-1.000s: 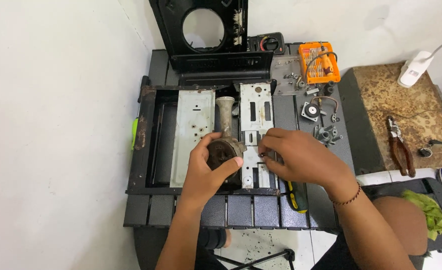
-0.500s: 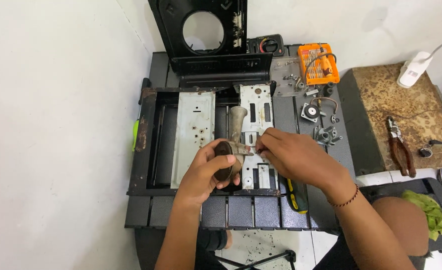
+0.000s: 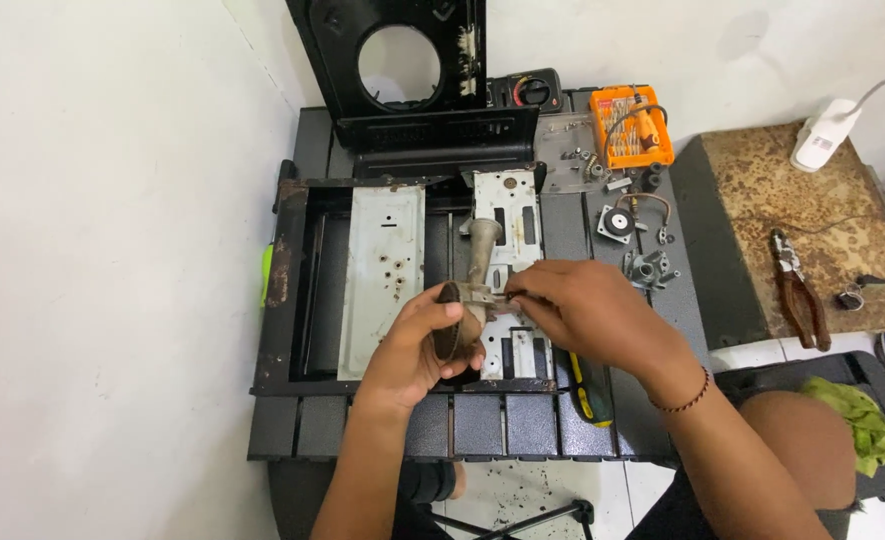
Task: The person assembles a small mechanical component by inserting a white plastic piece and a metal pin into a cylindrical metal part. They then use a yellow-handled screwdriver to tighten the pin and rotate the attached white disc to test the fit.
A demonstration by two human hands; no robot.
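My left hand (image 3: 414, 345) grips a round rusty burner head (image 3: 450, 333), turned on edge, with its metal tube (image 3: 482, 250) pointing away from me. My right hand (image 3: 582, 305) pinches the burner's bracket just right of the head. Both hands hover over an opened black stove base (image 3: 287, 290) that holds two pale metal plates, the left plate (image 3: 382, 270) and the slotted right plate (image 3: 507, 205).
The stove's black top cover (image 3: 402, 70) with a round hole leans against the wall. An orange screwdriver-bit case (image 3: 630, 125), small metal fittings (image 3: 647, 268), a yellow-black screwdriver (image 3: 590, 395) and red pliers (image 3: 800, 295) on a brown side board lie to the right.
My left hand has turned the burner head from face-up to on edge, and my right hand has shifted slightly up and left onto its bracket.
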